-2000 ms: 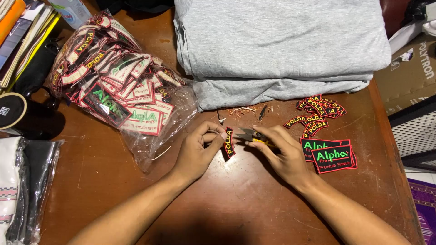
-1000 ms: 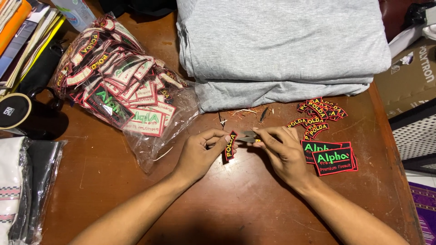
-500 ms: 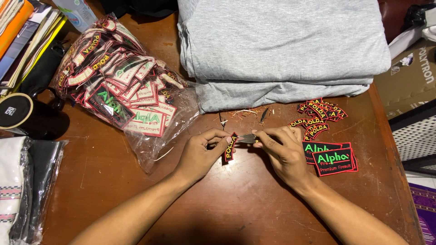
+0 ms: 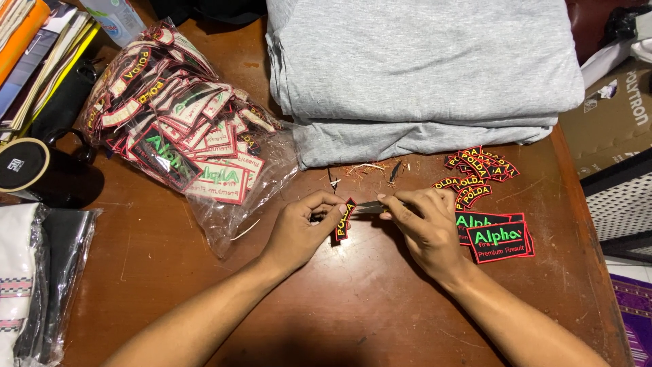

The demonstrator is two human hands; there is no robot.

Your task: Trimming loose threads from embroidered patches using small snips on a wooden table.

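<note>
My left hand (image 4: 299,231) pinches a small curved black patch (image 4: 343,221) with a red edge and yellow letters, held upright over the brown table (image 4: 170,292). My right hand (image 4: 424,228) grips small metal snips (image 4: 370,206), whose tips touch the patch's top edge. Right of that hand lie a few rectangular black patches (image 4: 499,241) with green letters, and a small pile of curved patches (image 4: 479,173) sits behind them.
A clear plastic bag (image 4: 180,132) stuffed with several patches lies at the left. Folded grey garments (image 4: 421,75) are stacked at the back. Thread scraps (image 4: 367,168) lie by the stack. A black mug (image 4: 34,173), books and bagged cloth (image 4: 27,285) sit at far left.
Both hands stay in place. The patch has been turned slightly in my left fingers, and the snips have shifted along its edge.
</note>
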